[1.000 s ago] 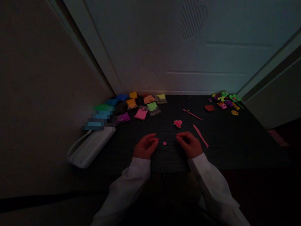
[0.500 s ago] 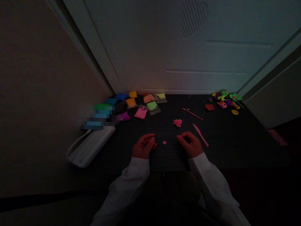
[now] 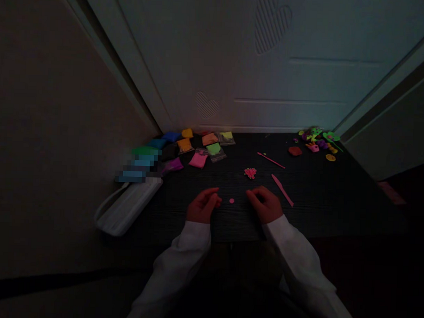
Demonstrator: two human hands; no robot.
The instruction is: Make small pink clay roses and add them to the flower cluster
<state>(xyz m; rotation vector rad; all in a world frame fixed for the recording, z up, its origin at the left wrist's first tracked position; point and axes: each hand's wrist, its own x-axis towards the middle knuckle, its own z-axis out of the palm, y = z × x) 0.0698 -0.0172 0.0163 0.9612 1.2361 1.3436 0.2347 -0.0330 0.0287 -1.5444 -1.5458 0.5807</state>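
A small flat pink clay disc [image 3: 232, 201] lies on the dark table between my hands. My left hand [image 3: 201, 206] rests just left of it, fingers loosely curled and thumb apart from the index finger, with nothing visible in them. To the disc's right is my right hand [image 3: 265, 205], its thumb and index finger drawn together in a pinch; whatever may be between them is too small to see. Beyond the disc sits a pink clay flower with many petals [image 3: 250, 173]. A pink plastic clay knife [image 3: 282, 190] lies beside my right hand, and a thin pink modelling stick [image 3: 271, 160] is farther back.
Bags of coloured clay, including a pink one [image 3: 198, 159], line the back left. A white power strip [image 3: 130, 206] lies at the left edge. A red clay lump [image 3: 295, 151] and several finished clay figures [image 3: 317, 137] are at the back right. A white door [image 3: 235, 76] stands behind.
My right hand has shifted slightly left, closer to the pink disc. My left hand, the disc and the flower have stayed in place.
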